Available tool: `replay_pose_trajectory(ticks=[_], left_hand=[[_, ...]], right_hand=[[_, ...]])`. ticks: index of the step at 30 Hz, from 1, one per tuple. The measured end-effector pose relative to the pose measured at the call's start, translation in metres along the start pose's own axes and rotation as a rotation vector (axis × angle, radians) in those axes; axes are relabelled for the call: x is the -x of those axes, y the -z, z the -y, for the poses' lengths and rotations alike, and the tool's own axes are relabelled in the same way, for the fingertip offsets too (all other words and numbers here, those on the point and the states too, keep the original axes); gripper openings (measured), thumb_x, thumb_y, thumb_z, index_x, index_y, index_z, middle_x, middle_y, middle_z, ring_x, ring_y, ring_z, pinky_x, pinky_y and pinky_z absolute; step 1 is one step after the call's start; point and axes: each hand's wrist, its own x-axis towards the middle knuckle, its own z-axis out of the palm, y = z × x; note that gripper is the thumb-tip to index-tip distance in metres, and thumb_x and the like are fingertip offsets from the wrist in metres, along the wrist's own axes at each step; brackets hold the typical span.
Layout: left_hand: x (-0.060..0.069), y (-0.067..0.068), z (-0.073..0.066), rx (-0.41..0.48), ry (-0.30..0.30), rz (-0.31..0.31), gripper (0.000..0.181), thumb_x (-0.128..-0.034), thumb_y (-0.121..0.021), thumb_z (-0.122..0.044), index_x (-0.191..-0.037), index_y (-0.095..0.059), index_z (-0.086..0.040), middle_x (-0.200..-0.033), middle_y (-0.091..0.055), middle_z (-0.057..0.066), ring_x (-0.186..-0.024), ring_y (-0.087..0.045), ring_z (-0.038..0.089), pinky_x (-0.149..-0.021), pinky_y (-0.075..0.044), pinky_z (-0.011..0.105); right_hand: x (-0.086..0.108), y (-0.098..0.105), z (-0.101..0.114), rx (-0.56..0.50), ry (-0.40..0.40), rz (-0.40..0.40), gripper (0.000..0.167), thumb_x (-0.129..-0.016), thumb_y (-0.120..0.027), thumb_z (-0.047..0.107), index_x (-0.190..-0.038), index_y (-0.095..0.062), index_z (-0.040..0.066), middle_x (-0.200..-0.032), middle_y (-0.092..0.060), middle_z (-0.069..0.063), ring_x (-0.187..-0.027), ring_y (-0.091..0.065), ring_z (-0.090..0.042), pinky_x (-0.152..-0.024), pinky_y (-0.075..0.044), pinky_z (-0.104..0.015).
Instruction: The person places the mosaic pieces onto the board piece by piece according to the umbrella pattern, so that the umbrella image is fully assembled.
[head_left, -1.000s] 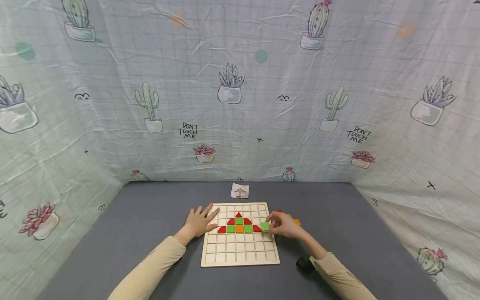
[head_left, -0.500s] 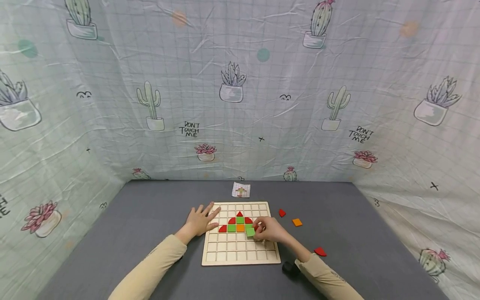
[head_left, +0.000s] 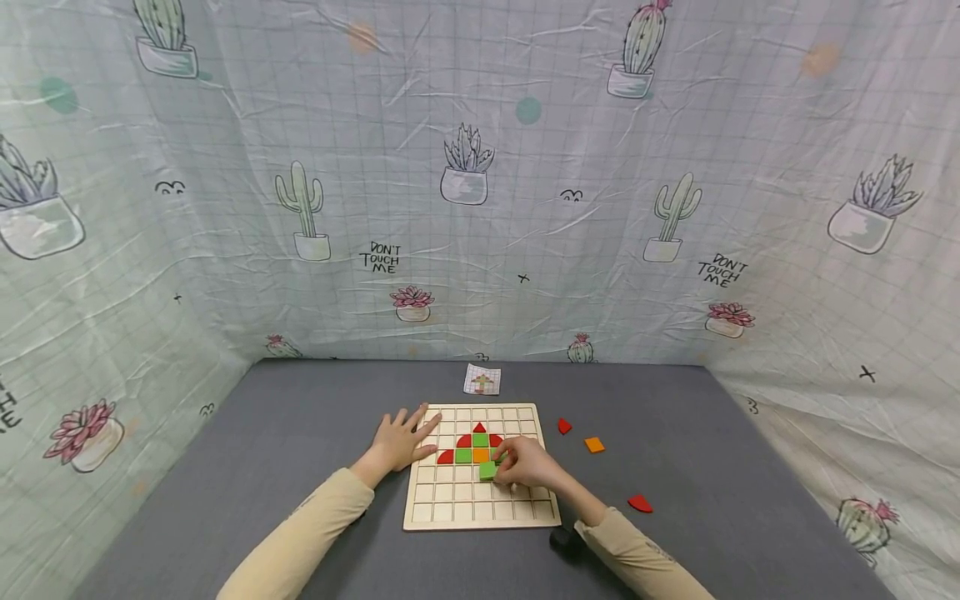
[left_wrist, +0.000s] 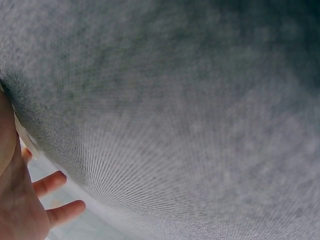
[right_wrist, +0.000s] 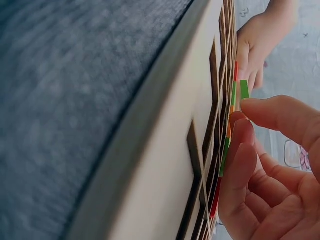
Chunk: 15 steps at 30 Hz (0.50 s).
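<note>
A pale wooden grid board (head_left: 442, 515) lies on the grey table, with red, green and orange tiles set in its upper and middle rows. Between thumb and fingertips my right hand (head_left: 527, 463) pinches a green square tile (head_left: 487, 472), just below the orange tile (head_left: 481, 456) in the grid. The right wrist view shows that green tile (right_wrist: 244, 89) raised a little off the board. My left hand (head_left: 396, 442) rests with spread fingers on the board's left edge. In the left wrist view only part of the left hand (left_wrist: 22, 200) shows, beside grey cloth.
Right of the board lie a small red tile (head_left: 564, 426), an orange square tile (head_left: 594, 445) and a red quarter-round tile (head_left: 641, 503). A printed pattern card (head_left: 482, 380) lies behind the board. A patterned curtain (head_left: 465, 275) surrounds the table's back and sides.
My right hand has carried the green tile leftward from the board's right edge to below the orange tile. The loose tiles at right have come into view. The left hand stays in place.
</note>
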Motion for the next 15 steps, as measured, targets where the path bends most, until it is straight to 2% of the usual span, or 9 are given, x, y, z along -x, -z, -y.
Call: replay_pose_trajectory(ticks=[15], left_hand=[[0.0001,0.0013,0.0011,-0.002,-0.014,0.009,0.057,-0.0901,-0.035,-0.052,-0.140,-0.029,-0.025,-0.145,-0.031,0.007,-0.118,-0.040,0.035,-0.086,-0.037,0.052]], right_hand=[[-0.0047,-0.0045,0.0035,0.045,-0.025,-0.027,0.021,-0.068,-0.071,0.003,-0.086,-0.064,-0.001,-0.063,-0.065,-0.009,-0.049,-0.052,-0.007,-0.046,-0.043,-0.021]])
